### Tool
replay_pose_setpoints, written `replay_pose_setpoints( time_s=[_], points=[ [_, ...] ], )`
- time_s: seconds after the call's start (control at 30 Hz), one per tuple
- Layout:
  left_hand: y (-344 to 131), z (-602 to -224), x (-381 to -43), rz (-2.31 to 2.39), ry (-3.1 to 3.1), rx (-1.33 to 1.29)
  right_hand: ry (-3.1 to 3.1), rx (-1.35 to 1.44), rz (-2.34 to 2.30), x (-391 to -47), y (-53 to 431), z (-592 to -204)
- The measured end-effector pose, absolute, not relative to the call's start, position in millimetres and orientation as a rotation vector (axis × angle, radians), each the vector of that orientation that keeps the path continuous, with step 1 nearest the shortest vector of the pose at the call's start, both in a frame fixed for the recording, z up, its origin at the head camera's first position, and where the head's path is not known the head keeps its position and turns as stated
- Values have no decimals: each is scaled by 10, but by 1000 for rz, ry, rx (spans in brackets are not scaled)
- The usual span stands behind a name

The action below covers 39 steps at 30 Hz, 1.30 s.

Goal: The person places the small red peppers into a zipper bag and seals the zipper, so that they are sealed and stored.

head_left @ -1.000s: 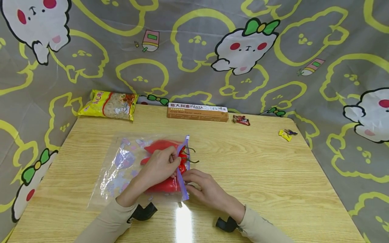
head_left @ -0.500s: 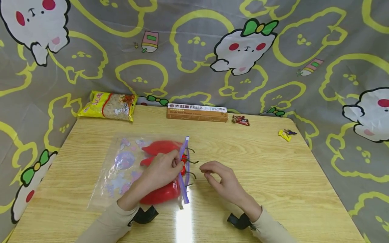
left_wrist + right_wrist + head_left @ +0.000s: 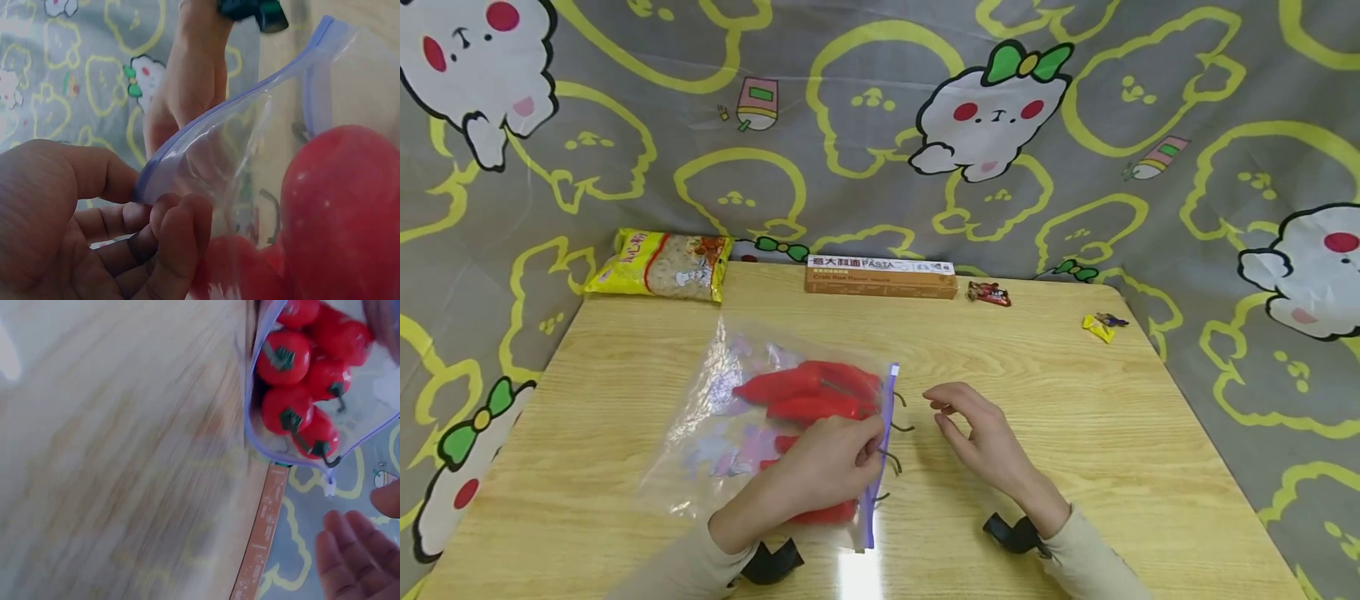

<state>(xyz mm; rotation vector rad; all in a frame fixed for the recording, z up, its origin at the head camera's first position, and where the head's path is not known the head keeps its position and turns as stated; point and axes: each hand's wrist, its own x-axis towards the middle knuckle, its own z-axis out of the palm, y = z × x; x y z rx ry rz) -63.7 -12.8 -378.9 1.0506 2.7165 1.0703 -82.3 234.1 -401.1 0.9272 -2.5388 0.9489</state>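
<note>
A clear zip bag (image 3: 700, 442) with a purple rim lies on the table, several red peppers (image 3: 808, 387) inside it. Dark stems poke past its right-hand rim. My left hand (image 3: 823, 462) lies over the bag and pinches that rim; in the left wrist view, thumb and fingers meet on the purple strip (image 3: 250, 90). The bag's mouth stands apart in the right wrist view, showing the stem ends of the peppers (image 3: 284, 356). My right hand (image 3: 988, 437) hovers to the right of the mouth, fingers loosely bent, holding nothing and apart from the bag.
Along the back edge are a yellow food packet (image 3: 662, 267) and a brown-and-white pasta box (image 3: 880, 277). Right of the box lie a small red wrapped snack (image 3: 988, 293) and a yellow wrapped piece (image 3: 1097, 328). A patterned grey cloth (image 3: 865, 125) hangs behind the table.
My right hand has left the bag's rim and moved right. My left hand, still pinching the rim, has shifted the bag and peppers right and nearer to me.
</note>
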Motion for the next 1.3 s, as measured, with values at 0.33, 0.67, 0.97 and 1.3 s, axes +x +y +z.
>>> replay_pose_setpoints(
  time_s=[0.33, 0.67, 0.97, 1.3],
  points=[
    [16, -3789, -379, 820, 2712, 1230, -2722, 1018, 996, -910, 2349, -4100],
    [22, -3975, -69, 393, 3079, 1621, -2773, 908, 1030, -940, 2323, -4153],
    [-84, -4220, 203, -227, 3015, 1966, -2819, 830, 883, -983, 2324, -4140],
    [-232, -4183, 150, -216, 3126, 2175, -2696, 873, 858, -958, 2432, -4060]
  ],
)
